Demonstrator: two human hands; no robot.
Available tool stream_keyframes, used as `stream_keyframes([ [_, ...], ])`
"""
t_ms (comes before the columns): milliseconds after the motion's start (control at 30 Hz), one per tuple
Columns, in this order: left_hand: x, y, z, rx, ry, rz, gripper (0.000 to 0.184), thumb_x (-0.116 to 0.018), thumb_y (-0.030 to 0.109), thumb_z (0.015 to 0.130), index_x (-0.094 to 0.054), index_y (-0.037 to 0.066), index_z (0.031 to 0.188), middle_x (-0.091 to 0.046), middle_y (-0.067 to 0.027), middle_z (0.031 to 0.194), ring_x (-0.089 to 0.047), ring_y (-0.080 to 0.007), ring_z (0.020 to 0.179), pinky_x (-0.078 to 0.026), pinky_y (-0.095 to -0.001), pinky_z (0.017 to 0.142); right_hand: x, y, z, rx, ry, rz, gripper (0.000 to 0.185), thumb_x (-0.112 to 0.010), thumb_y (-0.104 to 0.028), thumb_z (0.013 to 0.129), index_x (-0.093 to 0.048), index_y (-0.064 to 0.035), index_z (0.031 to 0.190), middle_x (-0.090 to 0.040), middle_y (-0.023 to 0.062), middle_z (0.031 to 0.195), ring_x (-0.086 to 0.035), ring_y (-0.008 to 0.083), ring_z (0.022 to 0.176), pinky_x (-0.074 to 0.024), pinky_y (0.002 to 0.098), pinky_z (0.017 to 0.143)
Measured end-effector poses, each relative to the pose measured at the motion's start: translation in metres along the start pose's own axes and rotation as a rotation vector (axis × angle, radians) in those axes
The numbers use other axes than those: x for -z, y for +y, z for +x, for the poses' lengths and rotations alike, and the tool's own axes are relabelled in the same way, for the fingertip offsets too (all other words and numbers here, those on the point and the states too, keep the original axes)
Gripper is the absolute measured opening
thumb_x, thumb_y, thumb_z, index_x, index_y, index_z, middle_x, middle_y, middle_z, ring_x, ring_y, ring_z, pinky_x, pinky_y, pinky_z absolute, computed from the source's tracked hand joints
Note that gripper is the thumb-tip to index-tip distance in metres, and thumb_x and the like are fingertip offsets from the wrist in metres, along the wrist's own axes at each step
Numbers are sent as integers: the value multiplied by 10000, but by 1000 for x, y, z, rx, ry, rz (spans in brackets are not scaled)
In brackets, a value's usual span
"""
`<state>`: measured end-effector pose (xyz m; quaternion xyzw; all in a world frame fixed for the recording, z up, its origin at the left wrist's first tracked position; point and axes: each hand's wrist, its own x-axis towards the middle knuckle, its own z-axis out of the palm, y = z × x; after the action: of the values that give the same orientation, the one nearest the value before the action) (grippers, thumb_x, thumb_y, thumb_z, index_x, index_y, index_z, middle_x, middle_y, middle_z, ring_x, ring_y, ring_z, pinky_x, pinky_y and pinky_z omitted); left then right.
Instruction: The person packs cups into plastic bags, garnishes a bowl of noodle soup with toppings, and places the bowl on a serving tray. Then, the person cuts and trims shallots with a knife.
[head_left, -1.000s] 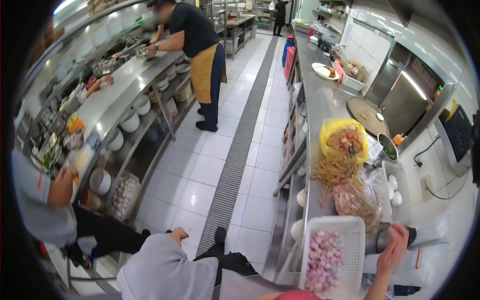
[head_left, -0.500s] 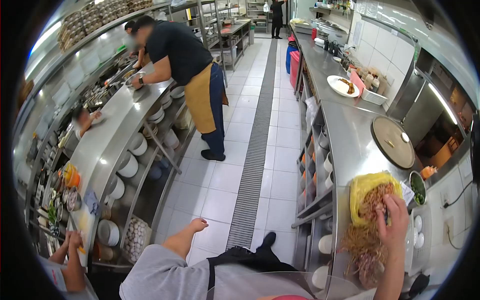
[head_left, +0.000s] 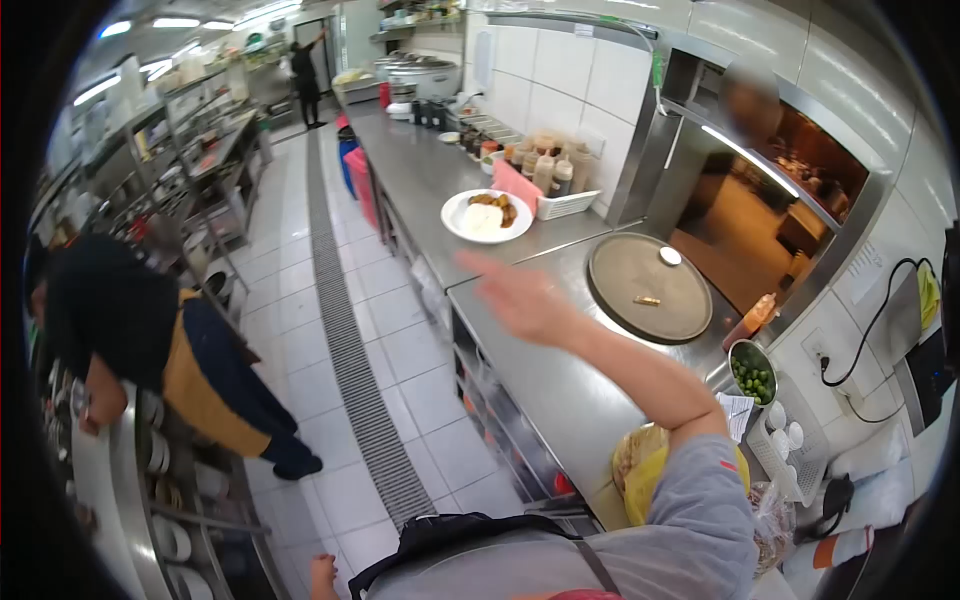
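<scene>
My right hand (head_left: 525, 300) is stretched out over the steel counter (head_left: 490, 325), blurred by motion, with its fingers reaching forward and nothing in them. Just beyond the fingers is a white oval plate (head_left: 452, 222) with white food and browned pieces on it; hand and plate look apart. To the right of the hand lies a round brown tray (head_left: 640, 270), carrying a small white round item and a small brownish piece. My sleeve partly covers a yellow bag (head_left: 637, 490). Low in the view hangs my left hand (head_left: 323, 572), near no object, its fingers too small to read.
Squeeze bottles (head_left: 553, 175) and a white basket (head_left: 570, 205) stand by the wall. Near the serving opening are an orange bottle (head_left: 750, 322) and a metal container of green pieces (head_left: 752, 372). A co-worker in a tan apron (head_left: 205, 385) bends over the left counter.
My right hand has left the bag with its dry stringy contents and swung forward toward the plate. The view has turned right. The left hand hangs lower in the picture.
</scene>
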<state>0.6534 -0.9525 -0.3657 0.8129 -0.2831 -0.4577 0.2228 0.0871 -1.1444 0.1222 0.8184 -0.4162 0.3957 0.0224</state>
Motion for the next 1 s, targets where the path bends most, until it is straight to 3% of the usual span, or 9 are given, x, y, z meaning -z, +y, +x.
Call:
stream_keyframes([
  [200,-28,157,147,-11,-31,-79,160,-553,178,721,-581,22,748,-479,-64,499,-443,-162,378,-350,-322,331,-82,58,33,0,-230,-141,375,-565,-191,785,-489,-140,1149,-556,81,843,-569,239,703,-464,327,619],
  [267,-54,217,226,-637,13,180,194,-558,171,702,-600,15,809,-481,-44,539,-441,-146,407,-363,-301,342,-94,83,26,-247,-151,-95,342,-585,-165,773,-525,-117,1106,-561,81,841,-572,219,690,-465,302,613],
  [300,-73,281,232,-202,16,-99,234,-564,181,703,-601,-2,845,-535,-73,576,-489,-174,452,-391,-330,370,-103,99,22,-389,-112,-63,323,-572,-162,780,-529,-108,1096,-559,85,863,-572,222,693,-466,302,622],
  [367,-124,376,307,-635,98,238,310,-568,204,689,-605,-9,911,-622,-150,799,-602,-261,661,-486,-355,569,-122,123,11,-508,93,-25,240,-575,-113,778,-578,-70,1015,-583,90,810,-582,180,654,-466,276,591],
  [600,-344,740,181,-1312,-499,-20,429,-605,262,725,-542,38,1086,-558,-164,1069,-544,-266,976,-438,-336,814,-192,180,-6,-997,504,156,148,-552,-79,801,-608,11,905,-615,90,737,-582,127,602,-457,240,533],
  [700,-389,806,139,-898,-746,71,596,-586,298,751,-381,-9,1219,-504,-195,1149,-506,-292,1035,-432,-374,842,-208,193,13,-1092,404,42,179,-518,-126,832,-605,25,875,-609,88,694,-581,141,598,-456,249,560],
  [800,-441,830,161,-374,-989,-218,142,-530,172,761,-519,73,862,-509,-71,664,-431,-157,490,-312,-312,365,-241,225,43,-1106,456,217,222,-463,-136,866,-591,45,853,-593,92,657,-573,144,595,-450,252,574],
  [933,-485,833,189,-1123,-1449,-226,111,-540,59,674,-535,71,564,-354,22,452,-301,-84,374,-217,-268,329,-296,281,124,-992,404,512,232,-425,-135,888,-572,46,891,-570,84,642,-556,137,590,-444,247,586],
  [1000,-467,849,190,-641,-1476,49,173,-564,118,725,-583,-11,839,-541,-66,714,-493,-137,598,-399,-295,490,-315,305,176,-888,326,548,230,-423,-137,890,-565,43,908,-565,80,642,-549,132,586,-441,245,588],
])
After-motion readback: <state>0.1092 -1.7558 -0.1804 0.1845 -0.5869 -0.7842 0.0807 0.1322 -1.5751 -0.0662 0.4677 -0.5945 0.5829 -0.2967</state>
